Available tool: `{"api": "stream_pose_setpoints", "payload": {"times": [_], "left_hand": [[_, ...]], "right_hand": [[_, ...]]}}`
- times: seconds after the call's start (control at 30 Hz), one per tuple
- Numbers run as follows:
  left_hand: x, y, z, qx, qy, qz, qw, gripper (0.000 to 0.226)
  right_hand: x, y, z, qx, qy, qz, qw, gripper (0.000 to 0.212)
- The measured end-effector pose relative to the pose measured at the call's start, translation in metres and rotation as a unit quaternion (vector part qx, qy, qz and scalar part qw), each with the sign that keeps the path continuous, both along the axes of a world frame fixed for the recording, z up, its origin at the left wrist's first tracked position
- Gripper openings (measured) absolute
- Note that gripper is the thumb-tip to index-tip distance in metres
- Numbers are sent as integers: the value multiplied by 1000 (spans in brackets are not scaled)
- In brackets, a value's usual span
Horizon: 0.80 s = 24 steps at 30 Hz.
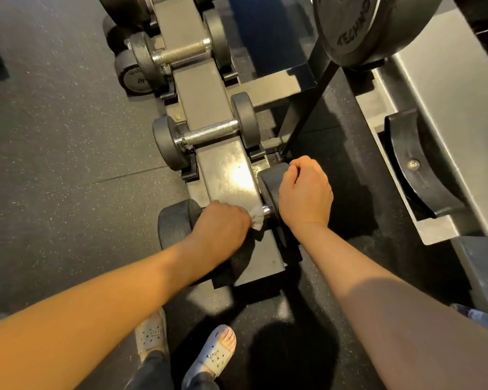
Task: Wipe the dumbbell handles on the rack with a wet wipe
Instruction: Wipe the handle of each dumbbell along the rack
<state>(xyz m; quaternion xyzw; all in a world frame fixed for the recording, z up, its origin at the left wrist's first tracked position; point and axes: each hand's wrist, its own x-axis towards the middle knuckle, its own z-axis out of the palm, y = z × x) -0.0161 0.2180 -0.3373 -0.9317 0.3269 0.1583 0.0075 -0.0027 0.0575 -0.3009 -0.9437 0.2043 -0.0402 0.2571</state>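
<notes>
A grey dumbbell rack (237, 175) runs away from me down the middle of the view. On its near end lies a black dumbbell (176, 223). My left hand (221, 230) is closed around its handle with a white wet wipe (256, 219) bunched under the fingers; only the chrome end of the handle (266, 211) shows. My right hand (304, 192) grips the top of that dumbbell's right head (269, 178). Farther along rest a second dumbbell with a bare knurled handle (209, 133) and a third (185, 53).
A large black weight plate (361, 29) hangs at the upper right above a metal machine frame (434, 130). Bigger dumbbells (134, 77) sit on the lower tier at left. My two sandalled feet (181, 347) stand on speckled rubber floor (54, 164).
</notes>
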Motion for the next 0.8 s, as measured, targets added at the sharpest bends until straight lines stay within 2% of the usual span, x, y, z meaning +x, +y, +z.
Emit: {"api": "stream_pose_setpoints", "payload": {"times": [0.07,0.13,0.2,0.3,0.4,0.5,0.57,0.6,0.7,0.73,0.8], "left_hand": [[13,9,7,-12,28,-4,1000,25],[23,6,11,-95,70,40,992,17],[23,-7,12,-198,126,98,967,21],[13,-22,3,-250,139,131,949,24],[7,-12,3,-200,122,88,968,17],[5,8,11,-72,87,23,993,25],[6,17,13,-14,70,10,997,29],[8,18,15,-30,82,32,996,29],[12,7,10,-213,150,132,956,13],[12,-1,8,-247,149,131,948,11],[8,-12,0,-250,115,87,958,8]], "right_hand": [[0,0,-1,1,-1,1,1000,21],[1,-1,-1,0,1,0,1000,21],[1,-1,-1,-3,1,0,1000,22],[1,-1,-1,-7,1,2,1000,22],[1,0,-1,-10,3,4,1000,21],[0,0,-1,-5,4,3,1000,21],[0,-1,-1,-6,5,2,1000,21],[0,-1,0,-6,6,2,1000,21],[0,0,0,-11,6,1,1000,22],[0,0,0,-11,3,0,1000,22],[-1,1,0,-9,-3,-1,1000,21]]}}
